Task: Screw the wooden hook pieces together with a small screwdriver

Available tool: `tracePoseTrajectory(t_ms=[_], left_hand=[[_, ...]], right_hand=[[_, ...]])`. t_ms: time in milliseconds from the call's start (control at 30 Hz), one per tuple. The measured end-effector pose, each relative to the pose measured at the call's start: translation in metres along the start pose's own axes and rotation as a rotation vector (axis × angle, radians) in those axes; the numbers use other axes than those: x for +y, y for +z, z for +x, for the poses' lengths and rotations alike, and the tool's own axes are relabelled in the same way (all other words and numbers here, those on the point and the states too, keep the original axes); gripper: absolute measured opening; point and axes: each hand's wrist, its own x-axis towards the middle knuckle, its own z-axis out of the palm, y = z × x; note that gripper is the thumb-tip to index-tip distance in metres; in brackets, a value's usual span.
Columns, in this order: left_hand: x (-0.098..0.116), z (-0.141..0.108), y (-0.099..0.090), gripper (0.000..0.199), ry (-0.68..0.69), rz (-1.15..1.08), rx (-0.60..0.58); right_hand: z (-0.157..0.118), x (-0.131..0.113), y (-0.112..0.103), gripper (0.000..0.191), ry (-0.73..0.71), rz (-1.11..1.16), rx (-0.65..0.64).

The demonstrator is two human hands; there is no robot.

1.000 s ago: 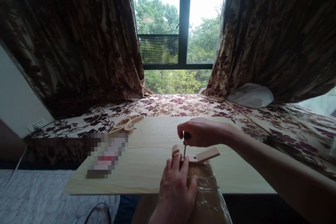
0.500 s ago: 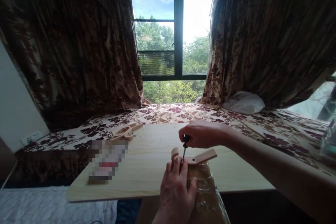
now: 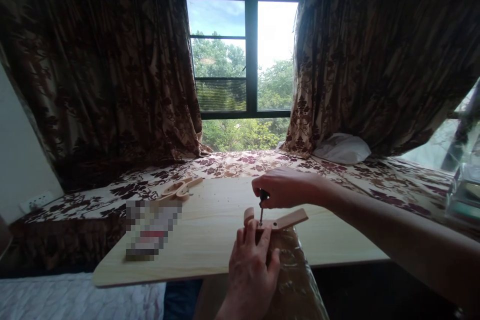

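My right hand point(image 3: 279, 187) is closed around the dark handle of a screwdriver point(image 3: 261, 213), held upright with its shaft pointing down. The tip meets a dark screw or hole in a light wooden hook-shaped piece point(image 3: 294, 218). This piece has a curled end at the left, a slanted arm at the right and a second dark spot in its flat middle. My left hand point(image 3: 254, 260) lies palm down, fingers apart and stretched forward, fingertips pressing on the wooden piece beside the screwdriver tip. Under both sits a box wrapped in shiny brown tape point(image 3: 294, 272).
On the pale wooden table point(image 3: 187, 250), more curved wooden pieces point(image 3: 182, 190) lie at the far left, near a blurred-out packet point(image 3: 153, 230). Small dark bits dot the tabletop. Behind are a flower-patterned ledge point(image 3: 240, 162), a white bag point(image 3: 342, 148) and curtains around a window.
The view has shifted slightly. The screwdriver stands more upright, and my left fingers have opened around its tip, showing the dark screw or hole. Both hands stay at the wooden piece.
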Motion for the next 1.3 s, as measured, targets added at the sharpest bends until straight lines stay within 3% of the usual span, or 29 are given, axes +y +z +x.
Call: tracePoseTrajectory(t_ms=[100,433,633,1067,1300], left_hand=[[0.000,-0.001,0.002,0.048,0.009,-0.008,0.026],[-0.005,-0.003,0.008,0.047,0.047,0.048,0.070],[-0.009,-0.007,0.014,0.050,0.096,0.129,0.128],[-0.009,-0.007,0.013,0.049,0.120,0.156,0.123],[-0.007,-0.008,0.011,0.049,0.114,0.138,0.124]], right_hand=[[-0.002,-0.003,-0.007,0.032,-0.024,-0.020,0.001],[-0.006,-0.008,-0.007,0.019,-0.048,-0.047,-0.008],[-0.010,-0.011,-0.009,0.029,-0.069,-0.061,0.004],[-0.012,-0.015,-0.008,0.023,-0.071,-0.085,-0.001],[-0.012,-0.020,-0.015,0.019,-0.089,-0.147,-0.066]])
